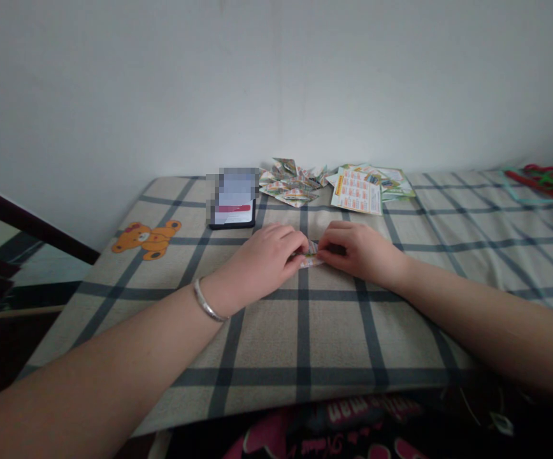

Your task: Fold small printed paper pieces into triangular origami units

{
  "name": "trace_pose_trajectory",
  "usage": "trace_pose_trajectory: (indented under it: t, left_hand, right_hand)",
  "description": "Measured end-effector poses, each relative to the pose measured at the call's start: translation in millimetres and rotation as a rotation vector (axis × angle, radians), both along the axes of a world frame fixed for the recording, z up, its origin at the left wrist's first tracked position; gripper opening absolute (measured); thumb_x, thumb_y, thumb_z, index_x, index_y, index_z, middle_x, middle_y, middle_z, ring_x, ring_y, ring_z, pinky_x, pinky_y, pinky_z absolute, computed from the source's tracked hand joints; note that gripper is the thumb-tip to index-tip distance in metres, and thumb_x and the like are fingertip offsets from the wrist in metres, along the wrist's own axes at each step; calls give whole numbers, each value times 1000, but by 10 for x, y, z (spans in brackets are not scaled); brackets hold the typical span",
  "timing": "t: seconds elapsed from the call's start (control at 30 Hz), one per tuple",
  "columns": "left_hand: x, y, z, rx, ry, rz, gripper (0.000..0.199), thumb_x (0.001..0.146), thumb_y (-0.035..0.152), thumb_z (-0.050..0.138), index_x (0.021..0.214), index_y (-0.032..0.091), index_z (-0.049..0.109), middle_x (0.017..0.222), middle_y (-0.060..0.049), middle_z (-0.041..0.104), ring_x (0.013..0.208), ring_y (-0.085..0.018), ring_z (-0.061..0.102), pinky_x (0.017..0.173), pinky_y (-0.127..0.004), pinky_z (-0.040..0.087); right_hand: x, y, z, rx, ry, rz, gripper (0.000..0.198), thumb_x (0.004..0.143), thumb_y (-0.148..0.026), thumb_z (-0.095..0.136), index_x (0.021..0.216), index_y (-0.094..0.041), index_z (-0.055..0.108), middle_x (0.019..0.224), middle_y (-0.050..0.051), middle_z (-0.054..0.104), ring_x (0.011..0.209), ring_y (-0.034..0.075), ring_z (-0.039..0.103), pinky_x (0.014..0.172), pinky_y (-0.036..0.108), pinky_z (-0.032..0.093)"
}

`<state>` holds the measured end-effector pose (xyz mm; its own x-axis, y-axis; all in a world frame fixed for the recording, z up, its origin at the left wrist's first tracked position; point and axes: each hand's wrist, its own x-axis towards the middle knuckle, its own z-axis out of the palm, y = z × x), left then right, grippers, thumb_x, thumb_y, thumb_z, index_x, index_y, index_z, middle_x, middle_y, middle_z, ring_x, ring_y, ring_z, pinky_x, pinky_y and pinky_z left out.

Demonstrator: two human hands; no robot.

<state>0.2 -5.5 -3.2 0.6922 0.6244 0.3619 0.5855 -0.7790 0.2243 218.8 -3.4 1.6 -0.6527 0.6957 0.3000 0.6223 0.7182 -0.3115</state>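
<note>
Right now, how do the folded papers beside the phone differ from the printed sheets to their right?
The folded papers are bent into pointed, angular shapes, while the printed sheets look flat. Each of the folded papers looks smaller than the top one of the printed sheets. The folded papers lie closer to the phone than the printed sheets do. Both are multicolored and rest on the checked tablecloth.

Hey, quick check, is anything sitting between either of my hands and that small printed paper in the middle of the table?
Nothing visible is. Your left hand and right hand both meet the printed paper. The phone, folded papers and flat sheets lie beyond your hands, nearer the wall.
</note>
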Motion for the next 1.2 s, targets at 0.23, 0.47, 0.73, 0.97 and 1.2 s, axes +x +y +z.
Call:
trace_pose_trajectory:
  t: [0.23, 0.47, 0.73, 0.97, 1.2]
  left_hand:
    - [-20, 16, 1, -4, 20, -42, 8, 90, 20, 58, 97, 16, 58, 96, -4, 60, 95, -19, 55, 87, -35, 46]
    - [-42, 26, 15, 2, 81, -151, 14, 95, 23, 50, 96, 17, 63, 100, -5, 61, 98, -19, 55, 91, -36, 46]
    - [-65, 43, 58, -6, 81, -213, 16, 94, 21, 52, 97, 17, 67, 100, -5, 66, 100, -18, 58, 94, -36, 47]
    - [-65, 1, 38, 24, 94, -242, 21, 94, 16, 48, 103, 20, 67, 108, -2, 67, 105, -18, 58, 97, -36, 48]
    - [-73, -7, 90, 52, 123, -242, 18, 92, 17, 54, 102, 20, 68, 106, 0, 70, 102, -18, 61, 94, -35, 50]
  right_hand:
    - [-50, -17, 1, 35, -98, -15, 15, 93, -22, 54, 85, -12, 63, 83, 5, 57, 74, 15, 53, 67, 26, 40]
    - [-47, -11, -6, 16, -80, -17, 12, 90, -20, 56, 83, -14, 62, 83, 5, 57, 73, 14, 53, 66, 25, 40]
    - [-9, 9, -21, 9, -44, -10, 12, 90, -22, 56, 83, -14, 63, 83, 4, 57, 73, 13, 53, 66, 24, 40]
    - [29, 32, -44, 1, -12, 14, 10, 89, -23, 59, 85, -15, 64, 84, 4, 57, 73, 13, 54, 65, 24, 41]
    - [59, 15, -28, 37, -20, 66, 12, 91, -22, 55, 92, -17, 66, 88, 5, 61, 81, 16, 58, 70, 26, 45]
